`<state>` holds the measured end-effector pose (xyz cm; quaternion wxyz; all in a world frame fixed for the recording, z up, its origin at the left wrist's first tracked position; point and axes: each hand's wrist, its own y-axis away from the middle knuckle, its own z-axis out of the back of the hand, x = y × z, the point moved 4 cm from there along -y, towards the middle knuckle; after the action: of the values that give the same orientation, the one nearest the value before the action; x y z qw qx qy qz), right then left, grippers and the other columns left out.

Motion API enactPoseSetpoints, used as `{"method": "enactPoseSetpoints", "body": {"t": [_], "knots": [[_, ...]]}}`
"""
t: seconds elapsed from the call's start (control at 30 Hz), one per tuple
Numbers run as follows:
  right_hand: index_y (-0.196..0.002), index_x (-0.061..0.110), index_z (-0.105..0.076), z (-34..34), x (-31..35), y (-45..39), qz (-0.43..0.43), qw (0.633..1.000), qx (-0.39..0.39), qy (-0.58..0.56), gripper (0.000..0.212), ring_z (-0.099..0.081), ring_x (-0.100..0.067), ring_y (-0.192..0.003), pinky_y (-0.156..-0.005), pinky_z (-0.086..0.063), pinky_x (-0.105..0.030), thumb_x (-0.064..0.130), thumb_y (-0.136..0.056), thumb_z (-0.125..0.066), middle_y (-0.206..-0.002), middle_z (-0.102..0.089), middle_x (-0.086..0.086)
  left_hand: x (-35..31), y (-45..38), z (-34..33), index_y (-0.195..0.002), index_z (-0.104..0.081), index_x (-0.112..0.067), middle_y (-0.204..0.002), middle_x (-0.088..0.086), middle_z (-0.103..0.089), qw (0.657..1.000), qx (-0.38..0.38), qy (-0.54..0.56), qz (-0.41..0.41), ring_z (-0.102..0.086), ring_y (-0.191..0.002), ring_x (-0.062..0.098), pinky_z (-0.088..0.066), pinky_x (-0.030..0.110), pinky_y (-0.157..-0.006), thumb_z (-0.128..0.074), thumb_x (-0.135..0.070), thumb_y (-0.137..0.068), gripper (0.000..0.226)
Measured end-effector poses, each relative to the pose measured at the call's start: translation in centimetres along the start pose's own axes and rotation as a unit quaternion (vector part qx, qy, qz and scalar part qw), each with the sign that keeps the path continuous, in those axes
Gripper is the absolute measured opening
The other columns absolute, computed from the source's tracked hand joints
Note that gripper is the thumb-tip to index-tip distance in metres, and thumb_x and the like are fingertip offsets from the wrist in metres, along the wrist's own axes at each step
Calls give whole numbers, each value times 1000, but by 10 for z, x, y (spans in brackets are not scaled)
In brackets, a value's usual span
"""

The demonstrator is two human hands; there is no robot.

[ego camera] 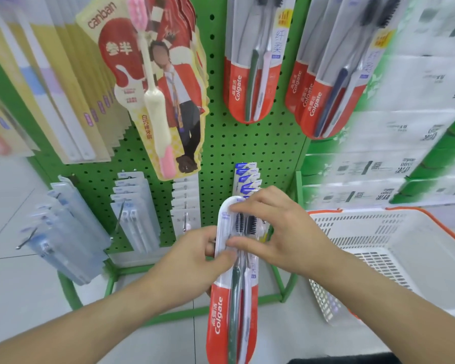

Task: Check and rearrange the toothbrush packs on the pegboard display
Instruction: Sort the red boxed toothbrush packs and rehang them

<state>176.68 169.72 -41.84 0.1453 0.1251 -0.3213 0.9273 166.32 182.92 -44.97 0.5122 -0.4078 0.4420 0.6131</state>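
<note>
A red and white Colgate twin toothbrush pack (pixel 222 316) is held upright in front of the green pegboard (pixel 247 153). My left hand (pixel 195 261) grips its left edge, thumb on the clear front. My right hand (pixel 276 232) pinches the pack's upper part, fingers over its top and thumb across the middle. More Colgate packs hang above: one stack (pixel 250 74) at top centre and another stack (pixel 326 82) to its right. A yellow and red canban pack (pixel 158 95) with a pink and cream brush hangs at upper left.
A white basket with an orange rim (pixel 394 248) stands at the right. Pale blue packs (pixel 71 232) and white packs (pixel 134 206) hang on low hooks at left, blue-topped packs (pixel 246 179) behind my right hand. Yellow and white packs (pixel 53 82) hang far left. White and green stacked goods (pixel 405 127) fill the right.
</note>
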Motion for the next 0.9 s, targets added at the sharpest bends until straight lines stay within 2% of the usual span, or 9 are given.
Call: {"method": "enactPoseSetpoints", "body": {"t": [0.07,0.1,0.17,0.27,0.4,0.57,0.7,0.8,0.9], "knots": [[-111,13,-71,0,4,-2,13,1000,-21,4,42,-54,-18,-89,-82,-46,-26,44,-83,-78,-96,-61,0,-2,1,4,-100,-68,-16,-86,26,-69,1000,-4,-24,-14,-59,-61,25,-45,49,-50,-59,-29,-95,16],[-109,12,-71,0,5,-2,16,1000,-25,-8,39,-54,-17,-88,-80,-44,-22,38,-82,-80,-95,-60,0,-2,2,6,-99,-69,-18,-81,18,-70,999,-4,-29,-23,-56,-59,15,-42,38,-49,-60,-23,-97,10],[-107,12,-71,-1,8,-2,23,999,-19,-45,33,-54,-14,-86,-77,-41,-16,28,-80,-83,-95,-60,-1,-4,4,5,-104,-68,-19,-80,-1,-72,999,0,-10,-31,-62,-64,7,-47,24,-57,-61,-7,-97,16],[-105,12,-74,-4,9,-2,34,995,-10,-89,31,-60,-19,-88,-79,-49,-27,17,-76,-84,-98,-63,-5,-4,5,3,-116,-63,-13,-93,1,-75,997,-17,67,-17,-73,-86,15,-58,26,-75,-59,7,-94,31],[-96,11,-77,-8,11,0,41,991,-40,-124,24,-62,-21,-84,-79,-49,-30,7,-72,-80,-93,-66,-4,-5,3,9,-112,-65,-3,-84,8,-76,987,-61,151,3,-75,-78,20,-60,29,-66,-51,-1,-100,19],[-90,13,-80,-17,5,3,-36,974,-34,-219,18,-65,-18,-76,-66,-53,-35,16,-74,-87,-87,-68,-1,-3,3,9,-116,-65,-10,-86,11,-77,993,-76,85,-19,-75,-79,23,-63,37,-69,-48,-10,-103,21],[-93,22,-82,-15,-7,4,-109,958,3,-266,26,-63,-15,-76,-69,-50,-27,31,-70,-91,-92,-67,2,0,0,11,-118,-64,-9,-93,17,-77,992,-81,96,-10,-76,-81,25,-60,31,-64,-47,-10,-103,22],[-94,26,-82,-13,-10,4,-140,962,4,-236,27,-60,-14,-92,-80,-41,-15,37,-70,-88,-93,-65,4,1,-3,11,-118,-65,-10,-90,10,-78,990,-86,109,-6,-75,-79,21,-60,29,-63,-46,-10,-104,24],[-99,31,-81,-14,-11,5,-162,955,1,-250,26,-56,-16,-102,-82,-41,-15,42,-76,-80,-101,-59,0,1,-6,11,-118,-66,-10,-90,11,-77,986,-97,136,2,-74,-74,18,-56,24,-57,-45,-10,-104,25]]}}
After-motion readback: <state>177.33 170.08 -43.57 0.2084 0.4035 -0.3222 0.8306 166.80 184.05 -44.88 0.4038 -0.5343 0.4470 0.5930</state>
